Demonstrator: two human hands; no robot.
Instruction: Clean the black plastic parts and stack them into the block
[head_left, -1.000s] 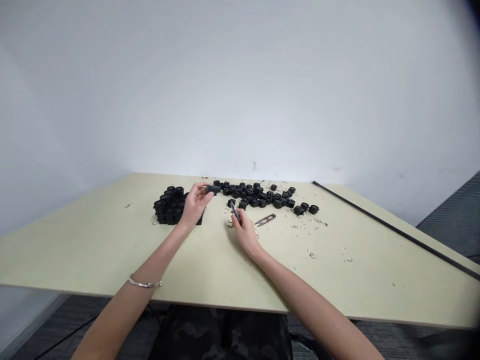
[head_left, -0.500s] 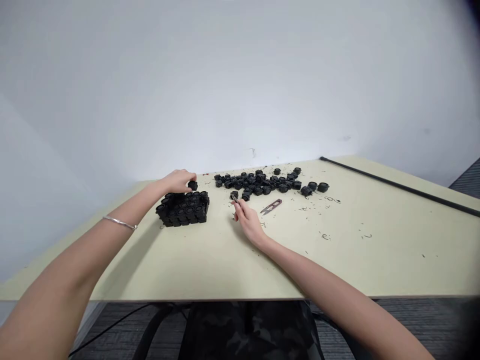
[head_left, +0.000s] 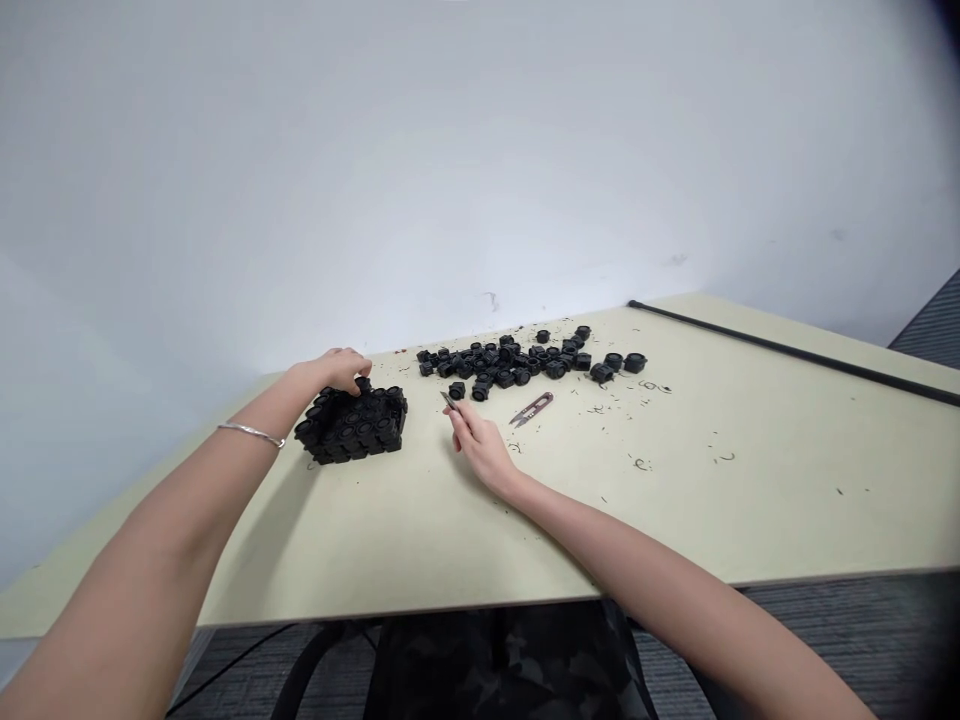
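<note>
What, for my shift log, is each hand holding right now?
Left hand: closed on a black plastic part.
Right hand: pinching a slim metal tool.

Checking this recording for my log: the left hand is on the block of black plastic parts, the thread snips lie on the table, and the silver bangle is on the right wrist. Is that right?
Not quite: the silver bangle is on the left wrist, not the right, as the head view shows. The left hand is on the block of black plastic parts, and the thread snips lie on the table.

Left hand [head_left: 336, 371] arches downward, right hand [head_left: 482, 450] rests low, fingers [head_left: 459, 420] seemingly pinched together
</note>
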